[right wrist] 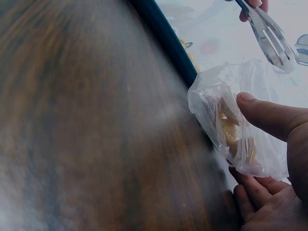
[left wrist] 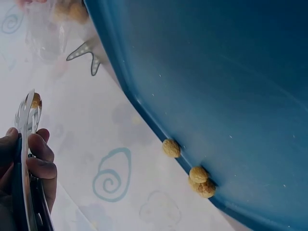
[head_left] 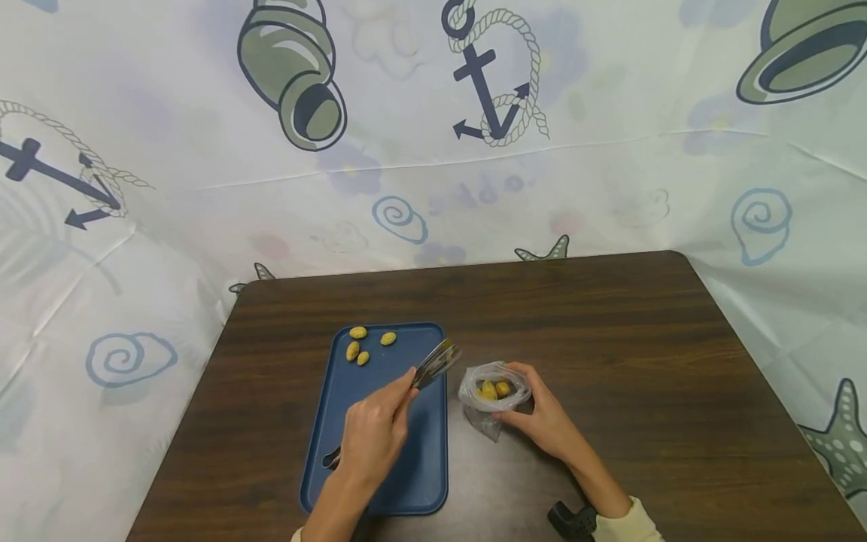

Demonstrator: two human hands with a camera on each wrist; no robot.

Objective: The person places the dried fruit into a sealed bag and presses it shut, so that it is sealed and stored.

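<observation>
My left hand [head_left: 374,427] grips metal tongs [head_left: 430,367] above the blue tray [head_left: 416,452], their tips pointing toward the bag. Between the tips, a small brown piece [left wrist: 36,100] shows in the left wrist view. Right of the tray, my right hand [head_left: 545,418] holds a clear plastic bag [head_left: 482,423] by its side, thumb and fingers around it, mouth facing up. Yellow-brown nut-like pieces [head_left: 489,390] lie inside the bag. Several similar lumps [head_left: 353,351] rest in the tray's far left corner; their exact kind is unclear.
All this is on a dark wood-grain table [head_left: 609,324]. A patterned white cloth [head_left: 433,173] hangs behind it and at its sides. Near the right sleeve, a black device [head_left: 572,521] sits at the wrist.
</observation>
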